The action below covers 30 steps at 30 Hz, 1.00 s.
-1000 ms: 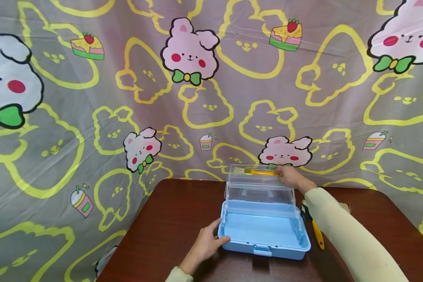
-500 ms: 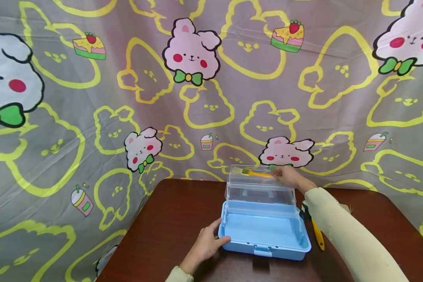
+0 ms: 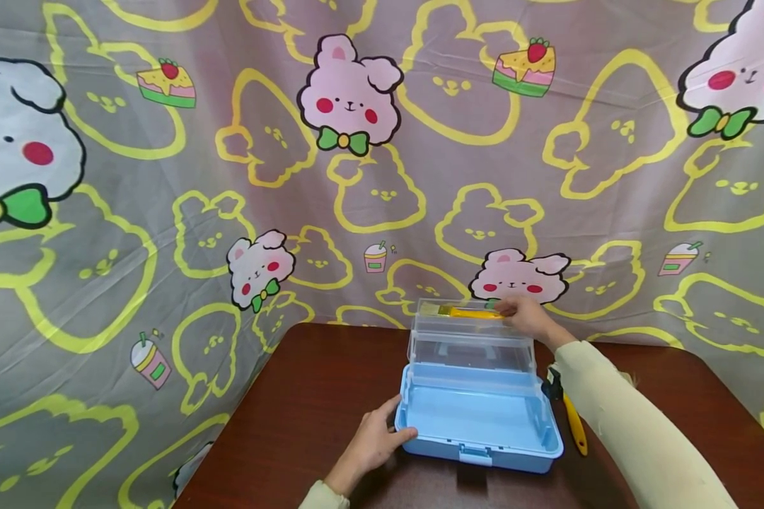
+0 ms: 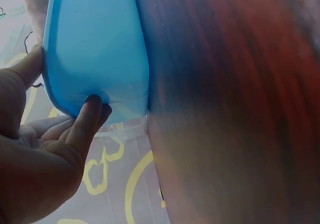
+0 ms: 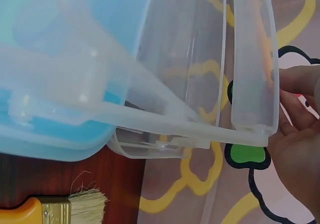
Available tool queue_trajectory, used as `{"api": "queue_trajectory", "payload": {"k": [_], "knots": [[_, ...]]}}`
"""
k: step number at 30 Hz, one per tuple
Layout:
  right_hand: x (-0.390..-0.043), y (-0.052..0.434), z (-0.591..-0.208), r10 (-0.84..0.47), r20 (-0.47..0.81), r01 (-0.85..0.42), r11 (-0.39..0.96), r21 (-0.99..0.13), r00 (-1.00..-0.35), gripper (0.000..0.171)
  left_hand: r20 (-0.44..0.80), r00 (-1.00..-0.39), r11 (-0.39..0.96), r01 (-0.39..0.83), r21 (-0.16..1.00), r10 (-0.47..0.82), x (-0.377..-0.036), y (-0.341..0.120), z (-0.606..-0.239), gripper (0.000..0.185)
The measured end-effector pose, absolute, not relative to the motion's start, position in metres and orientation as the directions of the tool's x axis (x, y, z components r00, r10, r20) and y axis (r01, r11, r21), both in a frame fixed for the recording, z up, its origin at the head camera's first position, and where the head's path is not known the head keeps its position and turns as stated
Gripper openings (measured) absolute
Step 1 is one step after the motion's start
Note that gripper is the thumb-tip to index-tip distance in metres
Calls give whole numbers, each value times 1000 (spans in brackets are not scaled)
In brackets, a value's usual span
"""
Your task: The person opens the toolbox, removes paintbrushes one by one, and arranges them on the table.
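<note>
A light blue storage box [image 3: 477,413] with clear fold-out trays [image 3: 471,346] stands unfolded on the table. My left hand [image 3: 372,440] grips its left front corner, thumb at the rim and fingers against the outer wall in the left wrist view [image 4: 87,121]. At the raised top tray, my right hand [image 3: 525,318] pinches the handle end of a flat paintbrush [image 3: 474,313]. That brush has a yellow-orange handle and pale bristles pointing left. Through the cloudy tray wall in the right wrist view, the orange handle [image 5: 262,31] shows blurred beside my fingers [image 5: 297,79].
Right of the box lies another yellow-handled paintbrush [image 3: 575,426], its bristles [image 5: 89,206] seen in the right wrist view. A black item [image 3: 552,385] sits near it, partly hidden by my sleeve. Behind the brown table [image 3: 318,396] hangs a patterned cloth [image 3: 356,184].
The brush in the top tray tilted, bristle end slightly up, half a second ago and now lies level again. My left hand keeps its place on the box.
</note>
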State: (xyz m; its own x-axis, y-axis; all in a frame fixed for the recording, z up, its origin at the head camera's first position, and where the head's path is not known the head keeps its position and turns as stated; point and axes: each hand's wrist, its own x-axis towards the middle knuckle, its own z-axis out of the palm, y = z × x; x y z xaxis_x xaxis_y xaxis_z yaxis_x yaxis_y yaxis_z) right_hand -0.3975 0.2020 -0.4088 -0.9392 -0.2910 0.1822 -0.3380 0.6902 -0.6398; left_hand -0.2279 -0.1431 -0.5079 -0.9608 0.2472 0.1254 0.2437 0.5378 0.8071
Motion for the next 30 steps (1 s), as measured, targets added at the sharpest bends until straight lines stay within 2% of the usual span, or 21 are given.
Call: {"api": "queue_trajectory", "payload": {"k": [5, 17, 30], "knots": [[-397, 202, -410, -259, 180, -310, 665, -680, -949, 33, 127, -961, 552, 246, 797, 244, -228, -143, -509, 71], [-397, 203, -407, -235, 200, -307, 655, -690, -951, 29, 136, -960, 549, 254, 796, 246, -230, -143, -509, 72], [-384, 192, -394, -235, 118, -233, 560, -795, -965, 22, 118, -960, 521, 240, 820, 256, -229, -143, -507, 71]]}}
